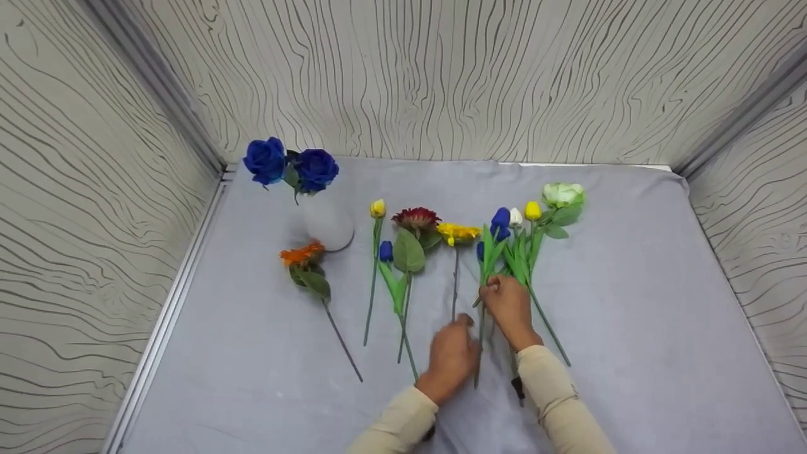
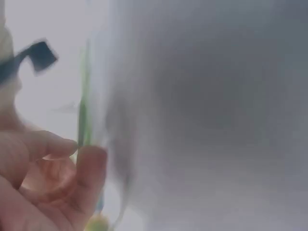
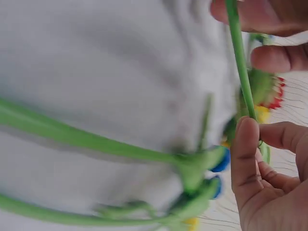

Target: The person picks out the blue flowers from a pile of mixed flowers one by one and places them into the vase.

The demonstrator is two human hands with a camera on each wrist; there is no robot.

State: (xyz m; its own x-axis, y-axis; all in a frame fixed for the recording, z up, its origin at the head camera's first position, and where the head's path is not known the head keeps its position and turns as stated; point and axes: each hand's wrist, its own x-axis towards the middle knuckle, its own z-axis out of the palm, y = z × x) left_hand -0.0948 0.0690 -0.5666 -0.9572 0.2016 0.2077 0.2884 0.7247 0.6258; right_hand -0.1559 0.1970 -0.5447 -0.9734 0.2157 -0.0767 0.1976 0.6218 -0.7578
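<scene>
My right hand [image 1: 507, 307] pinches the green stem [image 3: 244, 72] of a tulip between thumb and forefinger, just below several leafy tulips with blue heads [image 1: 501, 222]. The same pinch shows in the left wrist view, where the right hand [image 2: 53, 183] enters from the left. My left hand [image 1: 451, 356] is low over the cloth, left of that stem and by the lower stem of a yellow daisy-like flower [image 1: 458, 233]. At the top right of the right wrist view, the left fingers [image 3: 274, 58] are spread apart; the stem passes in front of them.
A white vase [image 1: 328, 224] with two blue roses [image 1: 315, 169] stands at the back left. Around the grey cloth [image 1: 649, 315] lie an orange flower [image 1: 302, 253], a dark red flower [image 1: 416, 218], a yellow tulip [image 1: 377, 209] and a pale green rose [image 1: 563, 195]. Patterned panels enclose the table.
</scene>
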